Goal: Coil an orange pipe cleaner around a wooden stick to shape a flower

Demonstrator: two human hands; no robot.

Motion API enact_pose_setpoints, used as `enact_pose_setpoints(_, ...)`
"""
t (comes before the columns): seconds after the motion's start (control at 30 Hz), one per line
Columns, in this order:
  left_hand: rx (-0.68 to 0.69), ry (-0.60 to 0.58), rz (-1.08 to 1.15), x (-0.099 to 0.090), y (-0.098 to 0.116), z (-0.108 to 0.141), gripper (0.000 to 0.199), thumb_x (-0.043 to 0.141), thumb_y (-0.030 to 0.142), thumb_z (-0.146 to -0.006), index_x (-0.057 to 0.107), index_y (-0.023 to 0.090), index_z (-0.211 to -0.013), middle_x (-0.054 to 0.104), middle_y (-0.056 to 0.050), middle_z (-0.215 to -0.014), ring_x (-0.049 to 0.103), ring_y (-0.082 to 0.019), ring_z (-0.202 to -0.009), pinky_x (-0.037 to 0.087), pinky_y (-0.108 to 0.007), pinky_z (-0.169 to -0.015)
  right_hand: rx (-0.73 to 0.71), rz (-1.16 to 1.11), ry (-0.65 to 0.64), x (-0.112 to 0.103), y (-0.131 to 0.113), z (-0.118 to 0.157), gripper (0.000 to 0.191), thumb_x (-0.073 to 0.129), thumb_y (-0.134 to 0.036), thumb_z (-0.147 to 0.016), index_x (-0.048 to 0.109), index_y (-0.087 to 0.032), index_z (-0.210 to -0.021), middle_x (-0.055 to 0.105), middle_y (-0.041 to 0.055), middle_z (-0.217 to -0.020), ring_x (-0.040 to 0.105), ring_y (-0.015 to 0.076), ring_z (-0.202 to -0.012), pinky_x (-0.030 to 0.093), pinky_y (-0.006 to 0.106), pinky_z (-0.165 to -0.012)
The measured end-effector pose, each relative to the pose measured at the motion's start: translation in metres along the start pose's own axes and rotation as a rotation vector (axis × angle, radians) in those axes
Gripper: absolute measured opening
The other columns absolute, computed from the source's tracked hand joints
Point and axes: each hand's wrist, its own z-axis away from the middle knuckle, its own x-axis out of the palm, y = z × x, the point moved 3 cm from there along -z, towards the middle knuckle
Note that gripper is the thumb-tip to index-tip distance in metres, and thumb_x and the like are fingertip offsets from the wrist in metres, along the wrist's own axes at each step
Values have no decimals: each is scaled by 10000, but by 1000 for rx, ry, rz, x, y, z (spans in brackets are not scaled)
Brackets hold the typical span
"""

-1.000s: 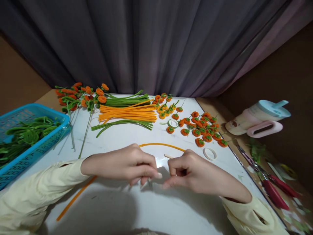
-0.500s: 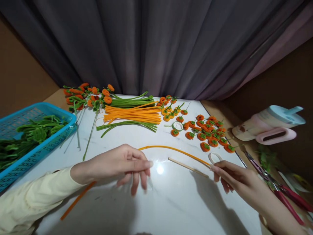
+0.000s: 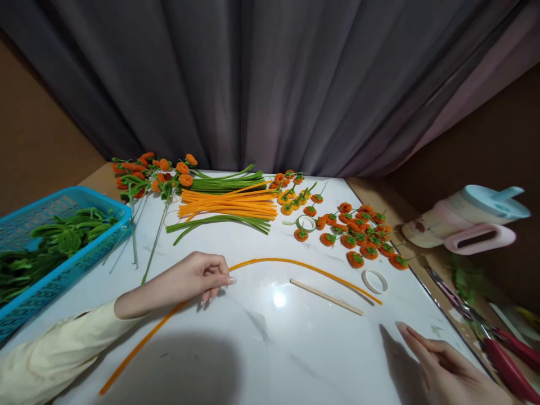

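A long orange pipe cleaner (image 3: 295,262) lies in an arc across the white tabletop, running behind my left hand (image 3: 198,279). That hand hovers with curled fingers, thumb and forefinger pinched together; what is in the pinch, if anything, I cannot make out. At the lower right is my right hand (image 3: 447,363), thumb and finger pressed together and nothing showing between them. It is apart from the pipe cleaner's right end. A thin wooden stick (image 3: 327,297) lies below the arc, and a white tape ring (image 3: 374,282) rests near that end.
Orange pipe cleaners (image 3: 228,203) and green ones (image 3: 223,223) lie in bundles at the back. Small orange flower heads (image 3: 356,232) spread to their right. A blue basket (image 3: 84,247) of green pieces stands left; a lidded cup (image 3: 459,216) and red-handled pliers (image 3: 502,360) are right.
My right hand has let go of the orange pipe cleaner's end and moved down and right. My left hand has drawn back leftwards, its fingers curling in. The pipe cleaner's right end now lies free.
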Motion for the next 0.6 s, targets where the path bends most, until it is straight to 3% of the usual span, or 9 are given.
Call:
enact_pose_setpoints(0.1,45,121,-175,-2,-2,-10,383,541,486,-788,460,140,-647,488,42,-482,416,-61,-405,306,-168,-418,-26,-5,68,3,-8,2,404,586,-572,-667,635,-176,-727,661,67,-719,575,212,-619,457,271,-474)
enact_pose_setpoints(0.2,216,237,-451,3,9,-14,422,508,476,-821,456,135,-578,436,44,-459,392,-62,-426,286,-178,-425,-53,-86,39,9,-23,11,365,616,-536,-664,637,-176,-718,679,53,-749,606,215,-695,463,229,-490)
enact_pose_setpoints(0.27,394,194,-554,15,22,-12,365,415,379,-900,532,131,-659,530,21,-553,475,-75,-511,366,-182,-515,-123,-174,-56,15,-41,24,336,620,-502,-683,639,-166,-684,674,58,-710,596,197,-643,450,219,-475)
enact_pose_setpoints(0.37,815,164,-591,37,49,0,215,411,272,-920,558,136,-998,637,-51,-941,585,-119,-864,434,-208,-777,-342,-328,-241,24,-77,46,336,613,-450,-716,570,-167,-538,597,33,-538,511,143,-504,406,217,-451)
enact_pose_setpoints(0.43,1043,201,-620,51,66,11,319,495,324,-876,501,113,-1116,627,-96,-1026,575,-150,-959,435,-233,-846,-464,-410,-357,27,-99,58,371,595,-413,-751,488,-171,-491,447,-18,-418,397,92,-415,358,203,-425)
enact_pose_setpoints(0.5,1145,220,-645,61,77,18,301,493,297,-879,490,111,-1116,645,-90,-974,594,-146,-908,452,-234,-831,-595,-476,-445,26,-118,66,391,591,-375,-763,418,-171,-477,329,-53,-382,277,59,-376,277,191,-377)
enact_pose_setpoints(0.6,1172,192,-636,68,82,22,196,425,192,-908,505,132,-1076,650,-64,-866,606,-129,-780,471,-216,-724,-635,-486,-562,23,-132,71,350,584,-317,-766,412,-167,-500,312,-65,-389,234,48,-386,227,182,-371)
